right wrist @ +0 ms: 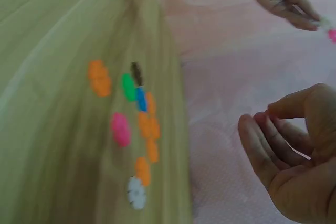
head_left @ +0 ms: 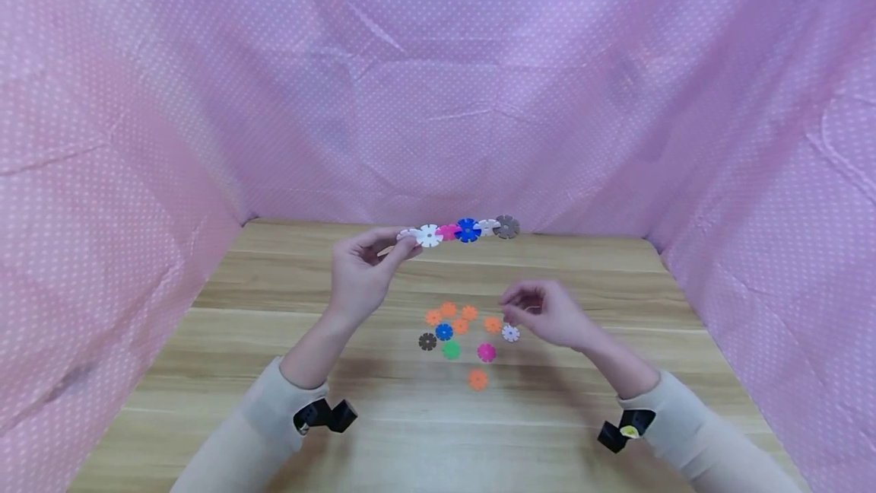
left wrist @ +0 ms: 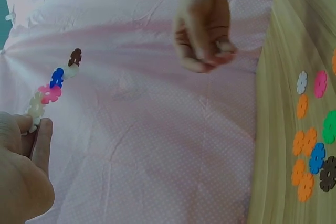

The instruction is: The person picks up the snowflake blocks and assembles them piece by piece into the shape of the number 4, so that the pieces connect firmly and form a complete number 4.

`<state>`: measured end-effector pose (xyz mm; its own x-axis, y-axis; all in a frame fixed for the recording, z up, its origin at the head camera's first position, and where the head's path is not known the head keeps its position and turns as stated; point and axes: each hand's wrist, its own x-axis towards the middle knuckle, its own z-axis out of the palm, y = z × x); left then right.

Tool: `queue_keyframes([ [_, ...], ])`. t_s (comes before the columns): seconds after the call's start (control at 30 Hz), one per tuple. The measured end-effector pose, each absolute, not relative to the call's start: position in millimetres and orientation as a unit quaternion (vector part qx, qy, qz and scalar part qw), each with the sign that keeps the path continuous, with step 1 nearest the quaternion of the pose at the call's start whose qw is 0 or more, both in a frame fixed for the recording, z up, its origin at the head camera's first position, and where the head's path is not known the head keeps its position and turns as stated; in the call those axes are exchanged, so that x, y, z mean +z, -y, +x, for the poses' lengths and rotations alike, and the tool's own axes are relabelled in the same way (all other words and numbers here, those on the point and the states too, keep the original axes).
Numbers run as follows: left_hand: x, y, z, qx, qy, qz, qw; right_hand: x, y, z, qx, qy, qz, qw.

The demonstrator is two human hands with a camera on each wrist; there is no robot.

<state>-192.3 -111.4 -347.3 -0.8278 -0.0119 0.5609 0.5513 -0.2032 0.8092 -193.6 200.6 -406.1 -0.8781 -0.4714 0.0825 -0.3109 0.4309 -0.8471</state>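
Observation:
My left hand pinches the white end of a chain of interlocking plastic snowflake discs, raised above the table. White, pink, blue, white and a brown disc at the free end follow one another along the chain, which points to the right. Over the table, lower and to the right, hovers my right hand with its fingers loosely bent. Nothing shows between its thumb and fingertips in the right wrist view. Closest below it are a loose white disc and an orange disc.
Loose discs lie on the wooden table: several orange ones, a blue disc, a brown disc, a green disc and a pink disc. Pink dotted cloth surrounds the table at the back and sides.

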Motion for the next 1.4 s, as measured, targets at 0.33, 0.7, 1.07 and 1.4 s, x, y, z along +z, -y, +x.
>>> queue_keyframes([
  [0.33, -345, 112, -191, -0.74, 0.607, -0.215, 0.194, -449, -196, -190, -0.305, -0.901, -0.309, 0.019],
  [0.7, -344, 111, -190, -0.745, 0.601, -0.213, 0.196, -471, -191, -197, -0.25, -0.933, -0.259, 0.002],
  [1.07, -343, 110, -189, -0.756, 0.589, -0.209, 0.194, -487, -179, -211, -0.217, -0.954, -0.205, 0.002],
  [1.4, -343, 112, -189, -0.761, 0.582, -0.213, 0.193, -450, -189, -226, -0.416, -0.893, -0.17, 0.017],
])
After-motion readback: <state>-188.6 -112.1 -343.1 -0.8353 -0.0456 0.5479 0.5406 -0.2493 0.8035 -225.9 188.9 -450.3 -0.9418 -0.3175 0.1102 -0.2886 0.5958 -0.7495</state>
